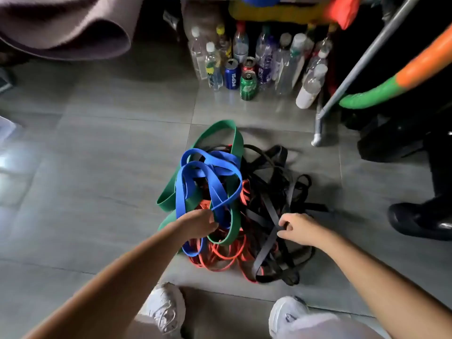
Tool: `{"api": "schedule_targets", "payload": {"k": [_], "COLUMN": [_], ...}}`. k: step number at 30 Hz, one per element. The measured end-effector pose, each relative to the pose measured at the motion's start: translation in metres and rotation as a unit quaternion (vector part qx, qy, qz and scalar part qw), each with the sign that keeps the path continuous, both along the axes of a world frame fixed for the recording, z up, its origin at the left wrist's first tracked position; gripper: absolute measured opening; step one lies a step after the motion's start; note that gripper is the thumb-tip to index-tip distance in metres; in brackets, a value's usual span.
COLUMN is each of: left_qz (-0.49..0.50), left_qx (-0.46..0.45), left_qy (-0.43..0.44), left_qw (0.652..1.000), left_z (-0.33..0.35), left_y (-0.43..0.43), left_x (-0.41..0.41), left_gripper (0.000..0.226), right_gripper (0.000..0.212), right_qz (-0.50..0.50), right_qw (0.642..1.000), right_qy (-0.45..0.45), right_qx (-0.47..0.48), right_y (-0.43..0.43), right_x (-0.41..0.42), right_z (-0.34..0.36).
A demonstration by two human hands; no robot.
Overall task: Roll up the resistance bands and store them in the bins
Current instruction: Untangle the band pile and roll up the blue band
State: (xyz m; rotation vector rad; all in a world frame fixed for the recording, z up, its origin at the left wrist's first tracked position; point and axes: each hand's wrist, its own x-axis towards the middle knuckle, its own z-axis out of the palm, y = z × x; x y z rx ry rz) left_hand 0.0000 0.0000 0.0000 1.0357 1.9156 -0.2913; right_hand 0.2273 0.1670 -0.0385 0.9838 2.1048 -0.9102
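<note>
Two grips are in the band pile on the floor [97, 167]. Left grip [198, 225] is curled round the blue band [208, 167]; right grip [297, 228] pinches a black band [267, 244]. Green band [238, 140] and red bands [245, 195] lie tangled beyond and between the grips.

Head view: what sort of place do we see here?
Probably a storage corner of a gym or workout room: tangled resistance bands on the tiled floor, a rolled mat at upper left, bottles and cans behind.
</note>
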Motion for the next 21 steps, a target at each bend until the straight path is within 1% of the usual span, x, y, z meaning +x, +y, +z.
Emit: {"api": "schedule_targets", "payload": {"k": [3, 5, 7, 9, 11, 12, 13, 14, 16, 18, 19, 21], "left_qz": [-0.002, 0.006, -0.019, -0.049, -0.068, -0.076, -0.083, -0.087, -0.092, -0.082, -0.064, -0.013], "left_qx": [0.015, 0.028, 0.056, 0.096, 0.114, 0.103, 0.077, 0.051, 0.021, 0.033, 0.051, 0.085], "left_qy": [0.034, 0.012, 0.006, 0.027, 0.046, 0.057, 0.066, 0.075, 0.097, 0.106, 0.101, 0.089], "left_qw": [0.999, 1.000, 0.998, 0.994, 0.990, 0.990, 0.991, 0.992, 0.991, 0.990, 0.992, 0.992], "left_z": [-0.017, -0.027, -0.040, -0.056, -0.074, -0.083, -0.093, -0.101, -0.115, -0.122, -0.125, -0.127], "left_y": [0.002, 0.002, 0.004, 0.015, 0.026, 0.030, 0.033, 0.035, 0.035, 0.029, 0.025, 0.017], "left_x": [-0.002, 0.000, 0.007, 0.014, 0.021, 0.024, 0.025, 0.025, 0.019, 0.011, 0.008, 0.007], "left_gripper": [0.035, 0.046, 0.059, 0.067, 0.077, 0.084, 0.093, 0.101, 0.108, 0.106, 0.104, 0.101], "right_gripper": [0.035, 0.041, 0.049, 0.069, 0.098, 0.110, 0.118, 0.120, 0.113, 0.094, 0.083, 0.066], "right_qz": [0.007, -0.009, -0.011, -0.042, -0.081, -0.079, -0.071, -0.064, -0.059, -0.054, -0.063, -0.093], "right_qw": [0.999, 0.997, 0.991, 0.987, 0.991, 0.994, 0.996, 0.996, 0.991, 0.983, 0.980, 0.980], "right_qy": [0.018, 0.050, 0.083, 0.091, 0.058, 0.031, 0.003, -0.018, -0.024, 0.011, 0.032, 0.056], "right_qx": [0.026, 0.050, 0.102, 0.125, 0.090, 0.070, 0.060, 0.065, 0.116, 0.177, 0.188, 0.168], "right_y": [-0.006, -0.014, -0.022, -0.028, -0.039, -0.046, -0.054, -0.060, -0.064, -0.059, -0.054, -0.045], "right_x": [-0.002, -0.005, -0.009, -0.017, -0.030, -0.035, -0.040, -0.044, -0.045, -0.041, -0.039, -0.035], "right_z": [-0.017, -0.029, -0.041, -0.055, -0.070, -0.079, -0.087, -0.095, -0.105, -0.109, -0.108, -0.107]}}
